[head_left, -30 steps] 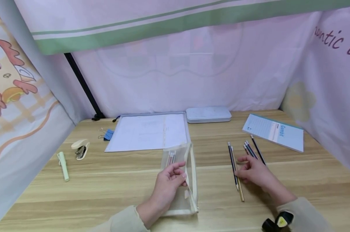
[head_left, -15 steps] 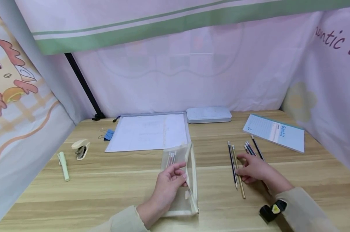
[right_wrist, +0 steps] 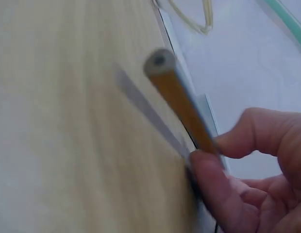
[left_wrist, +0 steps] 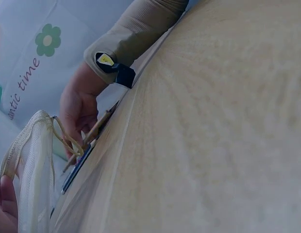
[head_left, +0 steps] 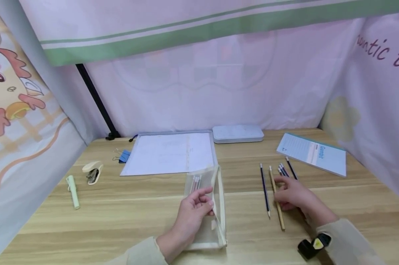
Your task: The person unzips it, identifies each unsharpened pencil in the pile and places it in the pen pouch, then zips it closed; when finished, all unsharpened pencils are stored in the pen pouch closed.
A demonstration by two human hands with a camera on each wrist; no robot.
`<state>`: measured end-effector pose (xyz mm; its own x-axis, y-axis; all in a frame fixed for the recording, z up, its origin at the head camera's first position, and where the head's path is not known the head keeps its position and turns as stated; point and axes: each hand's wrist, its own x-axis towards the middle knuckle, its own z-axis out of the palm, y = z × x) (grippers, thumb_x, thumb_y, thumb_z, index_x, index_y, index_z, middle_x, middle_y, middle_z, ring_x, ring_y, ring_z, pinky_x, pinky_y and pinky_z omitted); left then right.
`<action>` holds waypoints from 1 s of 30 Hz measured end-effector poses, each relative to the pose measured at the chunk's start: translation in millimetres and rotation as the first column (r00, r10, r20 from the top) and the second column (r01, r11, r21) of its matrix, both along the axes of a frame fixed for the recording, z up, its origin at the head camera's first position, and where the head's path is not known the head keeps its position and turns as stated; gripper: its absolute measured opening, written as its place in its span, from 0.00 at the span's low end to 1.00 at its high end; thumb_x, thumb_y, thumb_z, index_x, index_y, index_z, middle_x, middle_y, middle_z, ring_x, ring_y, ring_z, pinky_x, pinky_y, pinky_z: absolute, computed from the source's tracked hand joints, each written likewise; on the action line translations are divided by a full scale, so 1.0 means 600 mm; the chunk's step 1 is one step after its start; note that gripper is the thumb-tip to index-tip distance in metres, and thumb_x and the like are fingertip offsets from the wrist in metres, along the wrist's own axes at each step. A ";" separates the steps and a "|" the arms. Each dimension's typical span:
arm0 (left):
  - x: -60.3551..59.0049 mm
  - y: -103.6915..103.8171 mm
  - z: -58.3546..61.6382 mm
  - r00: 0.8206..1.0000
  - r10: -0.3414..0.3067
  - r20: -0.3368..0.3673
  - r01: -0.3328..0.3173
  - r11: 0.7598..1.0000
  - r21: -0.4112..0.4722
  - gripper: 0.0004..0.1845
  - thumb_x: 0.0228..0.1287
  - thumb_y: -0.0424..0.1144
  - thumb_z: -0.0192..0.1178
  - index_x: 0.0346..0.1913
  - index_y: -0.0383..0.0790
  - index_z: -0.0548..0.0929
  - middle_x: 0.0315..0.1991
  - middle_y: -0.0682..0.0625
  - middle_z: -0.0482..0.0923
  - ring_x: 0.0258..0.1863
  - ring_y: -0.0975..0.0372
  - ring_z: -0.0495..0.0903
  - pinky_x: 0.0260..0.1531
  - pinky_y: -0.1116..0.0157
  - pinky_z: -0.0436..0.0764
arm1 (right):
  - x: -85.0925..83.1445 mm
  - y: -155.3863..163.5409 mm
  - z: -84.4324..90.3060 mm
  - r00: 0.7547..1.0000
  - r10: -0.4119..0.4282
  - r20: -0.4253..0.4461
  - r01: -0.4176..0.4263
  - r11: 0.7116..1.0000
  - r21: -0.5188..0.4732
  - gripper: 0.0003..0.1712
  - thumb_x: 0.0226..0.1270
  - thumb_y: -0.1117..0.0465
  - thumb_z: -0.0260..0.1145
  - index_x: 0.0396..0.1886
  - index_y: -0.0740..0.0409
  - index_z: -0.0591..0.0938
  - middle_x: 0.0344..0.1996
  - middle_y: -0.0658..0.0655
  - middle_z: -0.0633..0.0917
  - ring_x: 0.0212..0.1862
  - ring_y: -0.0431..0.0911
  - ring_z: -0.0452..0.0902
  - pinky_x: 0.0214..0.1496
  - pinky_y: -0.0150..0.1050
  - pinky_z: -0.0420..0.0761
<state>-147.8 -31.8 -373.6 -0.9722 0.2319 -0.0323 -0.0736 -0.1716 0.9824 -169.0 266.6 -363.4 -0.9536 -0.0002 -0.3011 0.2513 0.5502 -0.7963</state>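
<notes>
My left hand [head_left: 192,213] pinches the zipped edge of a see-through mesh pencil pouch [head_left: 204,235], whose mouth gapes to the right. Several white-tipped pencils [head_left: 196,181] show through its mesh. With thumb and fingers, my right hand [head_left: 293,195] pinches a gold pencil [head_left: 280,215]; in the right wrist view that pencil [right_wrist: 178,99] has its flat, unsharpened end towards the camera. Left of it, a dark pencil [head_left: 264,191] lies sharpened point towards me. More pencils [head_left: 283,170] are partly covered by my right hand, with another dark pencil [head_left: 291,168] beside them.
Behind the pouch lies a clear folder with white paper [head_left: 167,154], next to a pale blue case [head_left: 238,134]. A notepad [head_left: 313,154] is at the back right. On the left are a blue binder clip [head_left: 124,156], a stapler [head_left: 93,172] and a light green pen [head_left: 73,192].
My right hand has shifted the gold pencil slightly right, widening the gap to the dark pencil on its left. The left hand and pouch stay nearly still.
</notes>
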 end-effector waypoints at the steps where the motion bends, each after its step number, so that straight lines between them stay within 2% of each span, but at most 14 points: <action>1: 0.001 0.000 -0.001 1.000 -0.002 -0.001 0.002 1.000 0.000 0.23 0.57 0.24 0.57 0.58 0.28 0.71 0.33 0.49 0.73 0.28 0.66 0.75 0.30 0.73 0.81 | 0.002 -0.002 -0.001 1.000 -0.011 -0.015 0.010 0.999 -0.035 0.43 0.51 0.68 0.61 0.67 0.69 0.54 0.29 0.56 0.76 0.26 0.45 0.75 0.28 0.40 0.83; 5: 0.005 0.002 -0.002 1.000 -0.016 -0.001 0.016 1.000 0.007 0.23 0.56 0.23 0.57 0.58 0.27 0.71 0.34 0.48 0.73 0.28 0.66 0.75 0.31 0.73 0.81 | 0.010 -0.027 -0.001 0.996 -0.057 -0.070 0.041 0.977 -0.209 0.42 0.54 0.69 0.60 0.68 0.67 0.52 0.30 0.54 0.77 0.27 0.44 0.76 0.30 0.39 0.84; 9: 0.006 0.006 -0.003 1.000 -0.021 0.000 0.021 1.000 0.009 0.23 0.56 0.23 0.57 0.57 0.27 0.71 0.35 0.46 0.73 0.28 0.66 0.75 0.31 0.73 0.81 | 0.018 -0.076 0.001 0.991 -0.088 -0.097 0.044 0.923 -0.383 0.41 0.57 0.71 0.58 0.69 0.67 0.51 0.31 0.54 0.77 0.28 0.42 0.76 0.32 0.36 0.84; 12: 0.005 0.009 -0.005 1.000 -0.020 0.001 0.020 1.000 0.010 0.23 0.56 0.23 0.57 0.57 0.27 0.71 0.34 0.46 0.73 0.28 0.66 0.75 0.31 0.73 0.81 | 0.021 -0.114 0.002 0.986 -0.112 -0.120 0.044 0.886 -0.463 0.40 0.58 0.72 0.57 0.68 0.67 0.51 0.33 0.55 0.78 0.29 0.42 0.76 0.33 0.35 0.84; 17: 0.002 0.020 -0.004 0.999 -0.032 0.010 0.031 0.999 0.023 0.23 0.55 0.22 0.57 0.57 0.28 0.72 0.35 0.45 0.74 0.28 0.66 0.75 0.31 0.73 0.81 | 0.022 -0.168 -0.002 0.984 -0.120 -0.132 0.034 0.851 -0.523 0.41 0.55 0.74 0.60 0.68 0.66 0.53 0.33 0.58 0.79 0.29 0.44 0.78 0.34 0.37 0.84; 22: -0.001 0.031 0.000 1.000 -0.015 0.007 0.014 1.000 0.025 0.22 0.55 0.22 0.57 0.55 0.30 0.74 0.35 0.44 0.74 0.28 0.65 0.75 0.30 0.73 0.81 | 0.026 -0.203 -0.013 0.997 -0.026 -0.078 -0.022 0.835 -0.550 0.42 0.52 0.73 0.62 0.67 0.64 0.55 0.31 0.57 0.80 0.28 0.45 0.80 0.32 0.39 0.84; 25: -0.001 0.033 0.001 1.000 -0.009 -0.003 0.009 1.000 0.012 0.21 0.55 0.22 0.57 0.54 0.31 0.75 0.34 0.46 0.74 0.28 0.66 0.75 0.30 0.74 0.80 | 0.030 -0.214 -0.019 0.998 0.027 -0.060 -0.055 0.834 -0.550 0.41 0.52 0.71 0.62 0.66 0.65 0.56 0.30 0.56 0.80 0.29 0.44 0.81 0.31 0.38 0.84; 30: -0.002 0.036 0.002 1.000 -0.010 -0.007 0.010 1.000 -0.001 0.21 0.55 0.22 0.57 0.54 0.30 0.75 0.31 0.50 0.73 0.27 0.66 0.74 0.29 0.75 0.79 | 0.034 -0.218 -0.022 0.998 0.042 -0.053 -0.064 0.847 -0.528 0.39 0.54 0.70 0.63 0.64 0.67 0.57 0.29 0.55 0.80 0.29 0.43 0.80 0.32 0.37 0.83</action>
<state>-148.7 -10.4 -372.2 -0.9700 0.2418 -0.0253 -0.0681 -0.1701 0.9831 -148.6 136.0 -376.7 -0.9583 -0.1996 -0.2043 0.1975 0.0537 -0.9788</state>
